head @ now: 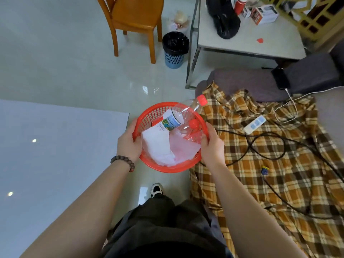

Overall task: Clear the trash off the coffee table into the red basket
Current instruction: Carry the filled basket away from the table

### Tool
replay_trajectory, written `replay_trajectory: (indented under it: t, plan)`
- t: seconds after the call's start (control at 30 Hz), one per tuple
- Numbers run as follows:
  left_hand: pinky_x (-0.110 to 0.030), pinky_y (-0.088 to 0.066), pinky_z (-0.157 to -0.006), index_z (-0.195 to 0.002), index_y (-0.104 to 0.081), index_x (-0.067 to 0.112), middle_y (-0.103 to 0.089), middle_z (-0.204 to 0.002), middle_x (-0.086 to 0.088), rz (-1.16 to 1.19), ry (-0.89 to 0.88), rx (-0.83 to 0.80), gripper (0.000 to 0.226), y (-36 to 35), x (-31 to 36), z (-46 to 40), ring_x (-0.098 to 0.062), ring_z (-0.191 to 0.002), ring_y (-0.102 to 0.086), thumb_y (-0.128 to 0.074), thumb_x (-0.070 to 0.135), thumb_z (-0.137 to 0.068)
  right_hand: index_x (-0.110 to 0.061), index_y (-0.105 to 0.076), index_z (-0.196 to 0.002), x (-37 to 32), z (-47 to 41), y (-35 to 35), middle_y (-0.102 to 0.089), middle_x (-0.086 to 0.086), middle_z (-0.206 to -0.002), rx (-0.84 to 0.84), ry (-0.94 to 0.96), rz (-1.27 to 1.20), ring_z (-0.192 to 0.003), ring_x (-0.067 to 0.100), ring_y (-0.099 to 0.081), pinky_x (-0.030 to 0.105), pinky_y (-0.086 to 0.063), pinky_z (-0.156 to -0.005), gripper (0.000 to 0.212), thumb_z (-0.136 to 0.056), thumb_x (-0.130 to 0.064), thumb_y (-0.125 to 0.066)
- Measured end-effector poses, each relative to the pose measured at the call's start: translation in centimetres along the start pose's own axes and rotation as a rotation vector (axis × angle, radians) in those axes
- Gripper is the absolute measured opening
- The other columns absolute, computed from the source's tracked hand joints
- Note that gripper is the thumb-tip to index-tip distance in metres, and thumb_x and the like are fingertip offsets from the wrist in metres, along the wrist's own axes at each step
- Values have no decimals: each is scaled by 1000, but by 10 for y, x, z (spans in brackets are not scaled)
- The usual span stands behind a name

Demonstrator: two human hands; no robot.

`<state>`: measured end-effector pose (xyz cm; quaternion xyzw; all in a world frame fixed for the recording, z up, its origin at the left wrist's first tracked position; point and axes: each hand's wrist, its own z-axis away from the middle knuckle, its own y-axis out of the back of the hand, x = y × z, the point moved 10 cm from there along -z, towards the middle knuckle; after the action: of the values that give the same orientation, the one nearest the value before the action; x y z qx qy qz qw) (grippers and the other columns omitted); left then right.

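Observation:
I hold the round red basket (149, 116) in the air in front of me, above the floor. My left hand (128, 144) grips its left rim and my right hand (212, 146) grips its right rim. Inside lie a clear plastic bottle (178, 116) with a red cap that sticks out over the far rim, a second red-capped bottle (193, 127), white paper (158, 146) and a pinkish plastic sheet (184, 148). The glossy grey coffee table (46, 155) fills the lower left and its visible top is bare.
A sofa with a plaid cloth (270, 164), a power strip (255, 123) and cables lies to my right. Farther off stand a wooden chair (134, 21), a blue bin with a black liner (175, 49) and a white side table (251, 40) with a black bag and boxes.

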<state>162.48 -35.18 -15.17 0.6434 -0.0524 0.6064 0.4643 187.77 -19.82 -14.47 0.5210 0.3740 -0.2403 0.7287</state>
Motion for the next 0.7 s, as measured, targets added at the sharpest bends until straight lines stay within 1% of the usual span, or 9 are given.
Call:
replay_trajectory:
  t: [0.07, 0.1, 0.2, 0.23, 0.37, 0.4, 0.47, 0.57, 0.7]
  plan:
    - [-15, -34, -88, -139, -38, 27, -52, -114, 10, 25, 3, -10, 57, -8, 15, -32, -6, -101, -49, -46, 3, -88, -33, -38, -136, -10, -33, 2, -55, -25, -84, 4, -4, 5, -72, -14, -58, 2, -41, -51, 40, -97, -25, -40]
    - [-16, -34, -90, -140, -38, 28, -53, -118, 8, 26, 4, -18, 57, -13, 20, -48, -7, -103, -49, -45, 3, -89, -34, -37, -136, -13, -50, 3, -56, -25, -84, 6, -4, 6, -71, -12, -59, 3, -42, -50, 40, -97, -26, -40]
    - [-17, -34, -92, -140, -37, 29, -55, -127, 0, 4, 18, -15, 57, -28, 33, -95, -8, -103, -50, -44, 4, -89, -32, -38, -136, -17, -100, 0, -54, -27, -82, 2, -7, -3, -73, -22, -54, 0, -39, -49, 40, -97, -24, -40]
    - [-17, -34, -92, -141, -36, 29, -55, -128, 0, -12, 21, -13, 57, -34, 38, -112, -9, -104, -51, -44, 4, -89, -32, -39, -136, -19, -119, -3, -55, -28, -82, -6, -5, -5, -73, -22, -54, 0, -38, -49, 40, -97, -23, -40]
    - [-25, -37, -93, -142, -32, 29, -52, -133, -3, -91, 22, -26, 56, -62, 63, -191, -22, -112, -53, -44, 9, -92, -31, -40, -135, -27, -213, -11, -55, -25, -84, -48, -1, -14, -73, -20, -55, 0, -39, -51, 39, -97, -21, -39]
    - [-26, -38, -93, -143, -31, 30, -52, -133, -3, -105, 28, -24, 55, -68, 72, -211, -23, -112, -53, -44, 11, -92, -30, -40, -135, -31, -237, -12, -56, -23, -85, -54, 6, -6, -72, -15, -57, 0, -39, -51, 39, -98, -20, -39]
    - [-24, -38, -91, -143, -32, 29, -53, -131, -5, -113, 29, -15, 55, -77, 93, -250, -22, -110, -54, -44, 11, -92, -31, -40, -135, -41, -283, -12, -57, -16, -90, -59, 18, 11, -67, -8, -56, 0, -39, -51, 39, -97, -20, -39]
    - [-22, -37, -89, -142, -33, 28, -54, -130, -7, -131, 19, -2, 55, -89, 125, -302, -24, -110, -54, -45, 11, -91, -33, -39, -135, -54, -343, -8, -55, -13, -86, -58, 7, 14, -65, -9, -50, -2, -37, -49, 41, -97, -19, -41]
    - [-22, -37, -86, -142, -31, 30, -54, -130, -8, -167, 53, -9, 54, -102, 145, -364, -25, -109, -54, -43, 14, -93, -32, -40, -136, -69, -409, -11, -53, -18, -83, -81, -24, -12, -62, -12, -49, -3, -34, -47, 41, -97, -19, -40]
